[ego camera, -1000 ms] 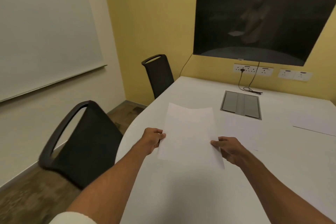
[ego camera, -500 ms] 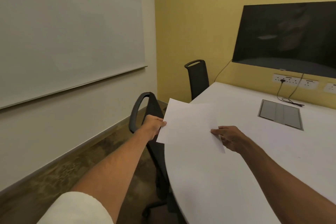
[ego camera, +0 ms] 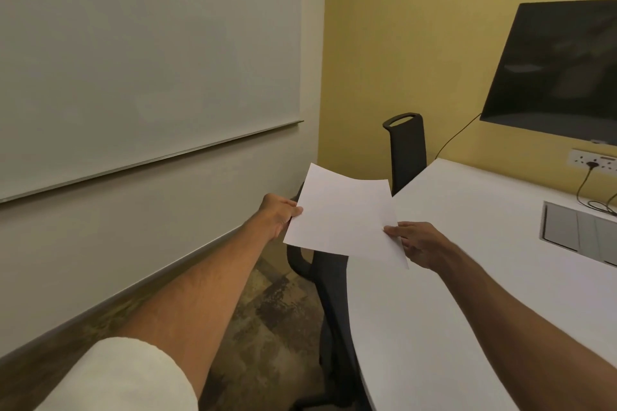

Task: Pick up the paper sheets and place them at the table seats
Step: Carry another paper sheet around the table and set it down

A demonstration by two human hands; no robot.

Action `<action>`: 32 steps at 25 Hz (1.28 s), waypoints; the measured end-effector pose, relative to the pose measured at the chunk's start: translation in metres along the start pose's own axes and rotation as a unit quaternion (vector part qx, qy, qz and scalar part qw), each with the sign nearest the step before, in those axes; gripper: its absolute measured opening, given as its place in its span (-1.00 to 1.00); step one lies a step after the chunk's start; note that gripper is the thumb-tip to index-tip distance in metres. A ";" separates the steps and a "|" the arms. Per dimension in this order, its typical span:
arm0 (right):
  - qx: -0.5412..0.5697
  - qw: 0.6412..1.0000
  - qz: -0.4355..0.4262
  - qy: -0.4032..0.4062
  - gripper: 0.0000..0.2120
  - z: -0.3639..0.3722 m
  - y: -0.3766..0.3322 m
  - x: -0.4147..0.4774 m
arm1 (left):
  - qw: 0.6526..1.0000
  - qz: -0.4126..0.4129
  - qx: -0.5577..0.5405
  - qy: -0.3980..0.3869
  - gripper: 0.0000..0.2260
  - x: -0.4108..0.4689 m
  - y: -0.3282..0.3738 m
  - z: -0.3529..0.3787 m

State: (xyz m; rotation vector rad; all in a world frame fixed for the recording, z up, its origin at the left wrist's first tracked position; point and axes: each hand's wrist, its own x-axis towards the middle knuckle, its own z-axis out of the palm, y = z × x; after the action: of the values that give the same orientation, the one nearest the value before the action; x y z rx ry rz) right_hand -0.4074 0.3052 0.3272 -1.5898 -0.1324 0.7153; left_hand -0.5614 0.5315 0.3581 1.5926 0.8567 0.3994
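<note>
Head view: my left hand (ego camera: 278,214) and right hand (ego camera: 420,245) pinch the paper sheets (ego camera: 344,217); sheets shifted left, overhanging desk (ego camera: 467,284) edge.

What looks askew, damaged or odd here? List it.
Nothing stands out. The paper is uncreased and only slightly bowed. The left hand and right hand pinch it in the air at the edge of the table. No spill or damage is visible.

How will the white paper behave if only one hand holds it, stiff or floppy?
Probably floppy: the paper bows along its far edge though the left hand and right hand pinch opposite sides. Likely light, since fingertip pinches carry it. Held by one side, it would probably droop.
</note>
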 end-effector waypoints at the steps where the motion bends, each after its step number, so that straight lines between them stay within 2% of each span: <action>1: 0.007 1.000 -0.003 0.007 -0.68 0.002 -0.005 0.017 | 1.000 0.001 0.002 -0.007 -0.81 0.020 0.004 0.002; 6: 0.050 0.998 0.001 0.048 -0.64 -0.004 -0.027 0.096 | 0.998 -0.012 0.017 -0.052 -0.96 0.117 0.031 0.033; 14: 0.124 0.982 -0.012 0.145 -0.71 -0.049 -0.036 0.147 | 0.979 -0.011 0.010 -0.205 -0.77 0.223 0.071 0.122; 19: 0.170 0.952 -0.013 0.254 -0.72 -0.082 -0.019 0.158 | 0.948 -0.016 0.053 -0.313 -0.88 0.270 0.082 0.202; 22: 0.217 0.919 -0.018 0.328 -0.73 -0.089 -0.003 0.155 | 0.920 -0.010 0.081 -0.384 -0.73 0.293 0.081 0.254; 24: 0.245 0.892 -0.018 0.379 -0.73 -0.089 0.010 0.149 | 0.894 -0.005 0.106 -0.436 -0.71 0.302 0.078 0.282; 28: 0.283 0.830 -0.004 0.480 -0.73 -0.073 0.038 0.133 | 0.822 -0.003 0.154 -0.548 -0.76 0.305 0.060 0.319; 32: 0.306 0.786 0.016 0.536 -0.73 -0.053 0.065 0.124 | 0.771 -0.005 0.191 -0.607 -0.89 0.305 0.032 0.339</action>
State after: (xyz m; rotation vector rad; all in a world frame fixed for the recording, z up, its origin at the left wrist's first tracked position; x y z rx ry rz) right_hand -0.3027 0.3087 0.2210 -1.1412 0.8879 -0.2178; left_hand -0.1174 0.5129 0.2512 1.7639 -0.1021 -0.8445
